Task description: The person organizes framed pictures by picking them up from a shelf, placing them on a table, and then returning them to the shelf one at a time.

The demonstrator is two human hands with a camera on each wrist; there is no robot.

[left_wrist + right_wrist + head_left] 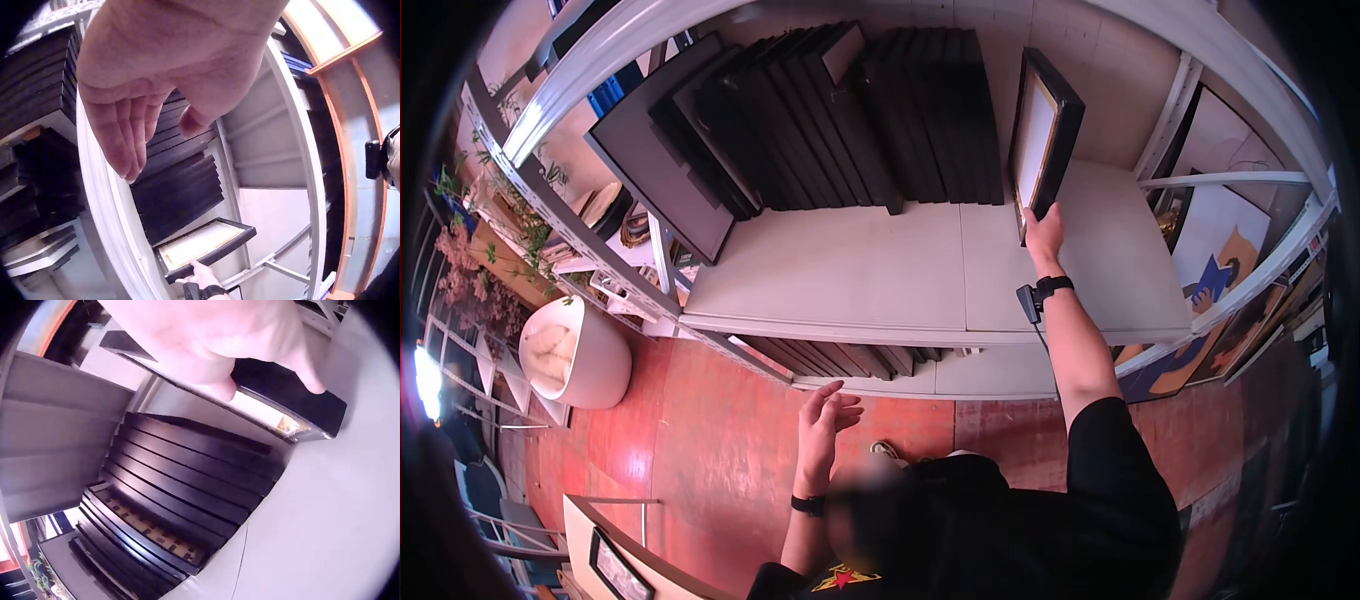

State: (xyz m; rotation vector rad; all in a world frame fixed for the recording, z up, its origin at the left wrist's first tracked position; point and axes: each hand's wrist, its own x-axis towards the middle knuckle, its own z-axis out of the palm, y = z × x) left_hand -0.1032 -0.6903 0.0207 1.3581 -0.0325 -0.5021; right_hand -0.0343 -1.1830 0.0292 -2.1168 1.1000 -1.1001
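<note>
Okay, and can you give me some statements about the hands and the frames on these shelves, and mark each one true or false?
The right hand grips a black frame. True.

The left hand grips a frame too. False: it holds nothing.

The row of dark frames stands on the upper shelf. True.

That row is right of the gripped frame. False: it is to the left.

The lower shelf holds nothing. False: it holds more frames.
</note>
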